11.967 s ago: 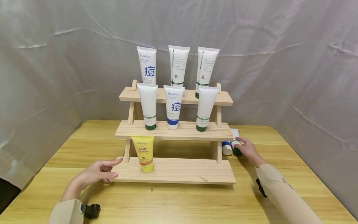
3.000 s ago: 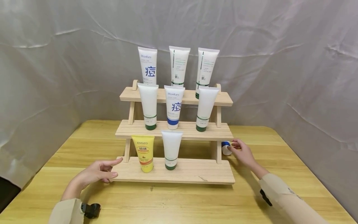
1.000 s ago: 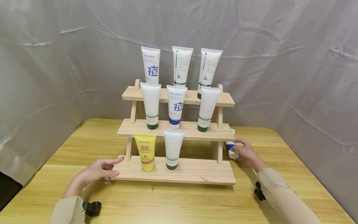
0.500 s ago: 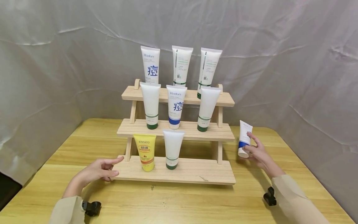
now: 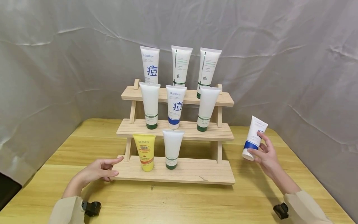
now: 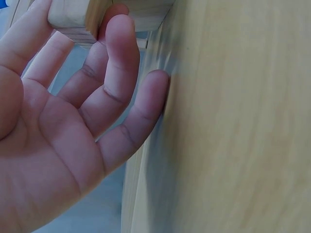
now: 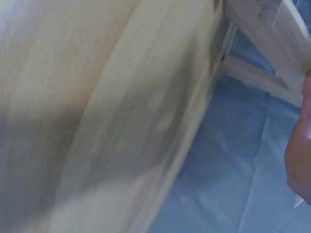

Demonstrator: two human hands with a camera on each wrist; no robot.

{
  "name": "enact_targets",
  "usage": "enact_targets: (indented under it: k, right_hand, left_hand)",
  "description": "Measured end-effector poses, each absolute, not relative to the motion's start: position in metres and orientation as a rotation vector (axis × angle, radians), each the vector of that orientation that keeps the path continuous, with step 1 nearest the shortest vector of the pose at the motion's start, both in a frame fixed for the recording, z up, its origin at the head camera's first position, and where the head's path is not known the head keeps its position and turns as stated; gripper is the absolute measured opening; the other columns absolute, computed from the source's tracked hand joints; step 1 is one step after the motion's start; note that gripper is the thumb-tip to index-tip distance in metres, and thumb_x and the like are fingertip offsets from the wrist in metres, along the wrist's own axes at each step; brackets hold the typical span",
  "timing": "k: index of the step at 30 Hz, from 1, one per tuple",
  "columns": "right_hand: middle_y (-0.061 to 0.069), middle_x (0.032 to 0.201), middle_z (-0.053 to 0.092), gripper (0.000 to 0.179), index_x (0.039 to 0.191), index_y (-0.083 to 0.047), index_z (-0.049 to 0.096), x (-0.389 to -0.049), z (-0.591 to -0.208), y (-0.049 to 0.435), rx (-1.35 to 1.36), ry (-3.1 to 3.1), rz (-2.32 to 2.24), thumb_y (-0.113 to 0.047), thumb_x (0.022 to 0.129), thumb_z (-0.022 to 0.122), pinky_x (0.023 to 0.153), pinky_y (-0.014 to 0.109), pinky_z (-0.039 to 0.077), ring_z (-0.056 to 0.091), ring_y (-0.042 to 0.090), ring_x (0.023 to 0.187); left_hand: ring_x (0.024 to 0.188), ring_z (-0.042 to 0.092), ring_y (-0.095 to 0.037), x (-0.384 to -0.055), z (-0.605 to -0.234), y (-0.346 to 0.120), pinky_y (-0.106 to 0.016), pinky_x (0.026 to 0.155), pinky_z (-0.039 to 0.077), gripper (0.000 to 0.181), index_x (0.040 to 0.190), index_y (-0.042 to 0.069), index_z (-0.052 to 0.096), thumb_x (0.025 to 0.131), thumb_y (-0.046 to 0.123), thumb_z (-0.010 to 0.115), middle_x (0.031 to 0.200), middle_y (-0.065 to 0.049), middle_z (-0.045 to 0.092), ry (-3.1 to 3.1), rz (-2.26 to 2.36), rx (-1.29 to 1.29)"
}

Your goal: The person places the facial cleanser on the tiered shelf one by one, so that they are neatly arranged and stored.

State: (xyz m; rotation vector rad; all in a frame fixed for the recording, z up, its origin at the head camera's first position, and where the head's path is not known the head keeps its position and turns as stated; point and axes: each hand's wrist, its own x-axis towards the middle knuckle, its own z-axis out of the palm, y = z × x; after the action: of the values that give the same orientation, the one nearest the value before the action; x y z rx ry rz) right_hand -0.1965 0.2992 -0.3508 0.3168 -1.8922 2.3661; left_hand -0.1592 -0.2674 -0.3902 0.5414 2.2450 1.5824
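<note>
Over the table to the right of the stand, my right hand holds a white squeeze tube with a blue band and white cap. The tube is tilted, cap end down, with blue lettering partly behind the fingers. Only a sliver of that hand shows in the right wrist view. My left hand grips the left end of the wooden three-tier display stand at its lowest shelf. Seen from the left wrist, curled fingers meet the shelf end. A yellow tube and a white green-capped tube stand on that shelf.
Three tubes, including a blue-banded one, stand on the middle shelf. Another three, one a white Hankey tube, stand on the top shelf. A grey cloth hangs behind and beside the wooden table.
Earlier, a green-capped tube came from the table onto the bottom shelf. My right hand then picked up the blue-banded tube beside the stand and moved right with it. My left hand stayed put.
</note>
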Motion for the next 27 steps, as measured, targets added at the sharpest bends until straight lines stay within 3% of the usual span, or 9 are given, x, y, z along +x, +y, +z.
enact_targets:
  k: [6, 12, 16, 22, 27]
  right_hand:
    - [0.007, 0.11, 0.04, 0.056, 0.13, -0.02, 0.036, -0.187, -0.345, 0.29, 0.506, -1.767, 2.409, 0.015, 0.086, 0.043, 0.065, 0.028, 0.051, 0.055, 0.014, 0.091]
    - [0.009, 0.113, 0.037, 0.048, 0.13, -0.015, 0.04, -0.18, -0.338, 0.276, 0.599, -1.659, 2.42, 0.009, 0.09, 0.027, 0.066, 0.025, 0.049, 0.053, 0.015, 0.091]
    - [0.01, 0.112, 0.038, 0.048, 0.129, -0.014, 0.042, -0.178, -0.333, 0.265, 0.586, -1.687, 2.347, 0.011, 0.089, 0.032, 0.063, 0.024, 0.049, 0.053, 0.016, 0.091]
    - [0.004, 0.109, 0.052, 0.054, 0.126, -0.011, 0.047, -0.174, -0.334, 0.244, 0.645, -1.764, 2.195, 0.02, 0.082, 0.04, 0.062, 0.023, 0.05, 0.058, 0.014, 0.089]
    - [0.004, 0.11, 0.053, 0.053, 0.125, -0.005, 0.047, -0.174, -0.34, 0.227, 0.717, -1.829, 2.086, 0.022, 0.079, 0.046, 0.061, 0.023, 0.05, 0.058, 0.014, 0.09]
  left_hand:
    - [0.061, 0.054, -0.015, -0.159, -0.39, -0.268, -0.03, 0.058, 0.05, 0.063, 0.132, -0.011, 0.026, 0.085, 0.012, 0.061, 0.067, -0.004, 0.045, 2.254, 1.578, 0.532]
    - [0.063, 0.054, -0.016, -0.159, -0.39, -0.267, -0.031, 0.059, 0.05, 0.063, 0.132, -0.01, 0.026, 0.085, 0.012, 0.061, 0.068, -0.006, 0.048, 2.248, 1.589, 0.512]
    - [0.062, 0.054, -0.016, -0.159, -0.39, -0.266, -0.031, 0.059, 0.05, 0.063, 0.132, -0.009, 0.027, 0.084, 0.012, 0.062, 0.068, -0.005, 0.046, 2.252, 1.588, 0.499]
    - [0.062, 0.054, -0.015, -0.16, -0.39, -0.266, -0.03, 0.058, 0.049, 0.063, 0.132, -0.01, 0.028, 0.084, 0.012, 0.063, 0.067, -0.004, 0.046, 2.26, 1.591, 0.498]
    - [0.062, 0.055, -0.016, -0.159, -0.39, -0.267, -0.03, 0.059, 0.05, 0.063, 0.132, -0.01, 0.027, 0.084, 0.012, 0.063, 0.067, -0.004, 0.046, 2.255, 1.599, 0.494]
